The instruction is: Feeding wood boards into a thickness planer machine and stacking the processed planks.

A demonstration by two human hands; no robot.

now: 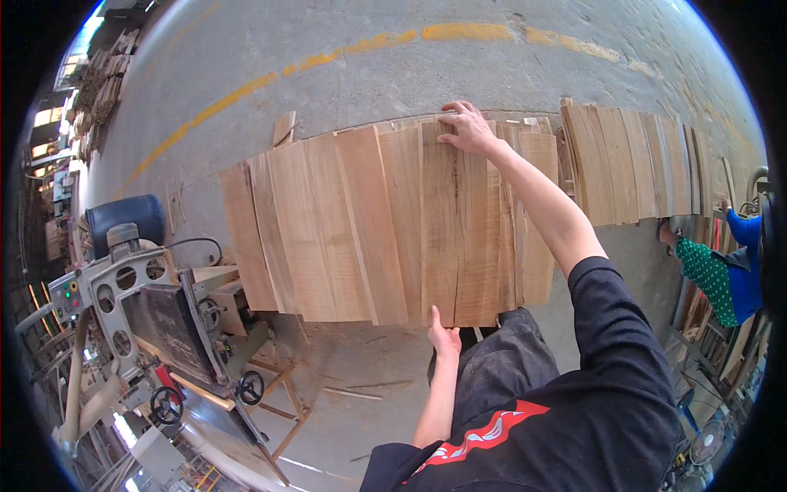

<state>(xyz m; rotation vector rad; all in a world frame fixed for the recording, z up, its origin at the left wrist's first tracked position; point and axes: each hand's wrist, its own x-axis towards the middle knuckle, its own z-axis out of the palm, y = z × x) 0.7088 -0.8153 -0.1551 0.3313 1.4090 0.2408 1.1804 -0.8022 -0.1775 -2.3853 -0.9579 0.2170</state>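
Note:
A row of wooden boards [320, 221] lies side by side in front of me, stacked in layers, their lengths running from near to far. One board with a dark streak [447, 213] is between my hands. At its near end my left hand [444, 338] has the thumb on the top face, the other fingers mostly hidden below the edge. My right hand [469, 131] reaches across to the far end, fingers curled over the edge there. More boards [537, 221] lie slightly lower to the right, partly behind my right forearm.
Another row of boards [627, 164] stands to the right. At left is a machine with handwheels [250, 387] and a control panel [67, 297]. A person in blue and green clothes [721, 275] is at the far right. A yellow line [328, 57] crosses the concrete floor.

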